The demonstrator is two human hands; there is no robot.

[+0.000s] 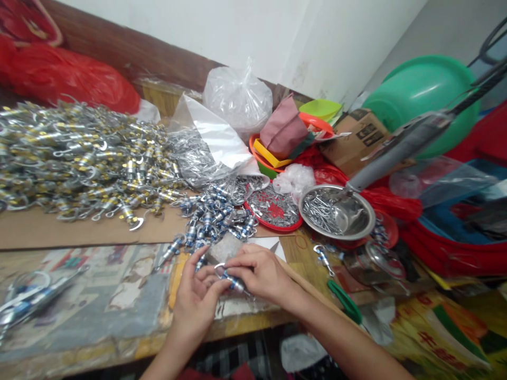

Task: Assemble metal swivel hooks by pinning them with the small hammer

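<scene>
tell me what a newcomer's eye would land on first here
Probably the heap of silver and gold hooked fittings at left. Then the big green plastic basin at upper right, and, at lower center, the left hand and right hand holding a blue and silver hooked fitting.

A white, smooth painted wall [178, 31] with faint smudges spans eleven to one o'clock, meeting a duller grey wall surface [447, 26] at two. A reddish-brown wooden board [130, 45] runs along the white wall's foot from ten towards twelve. The worn, yellow-brown wooden workbench [301, 254] wears a torn grey-blue printed covering [95, 295] at eight. Pale, soft light falls across the room.
</scene>
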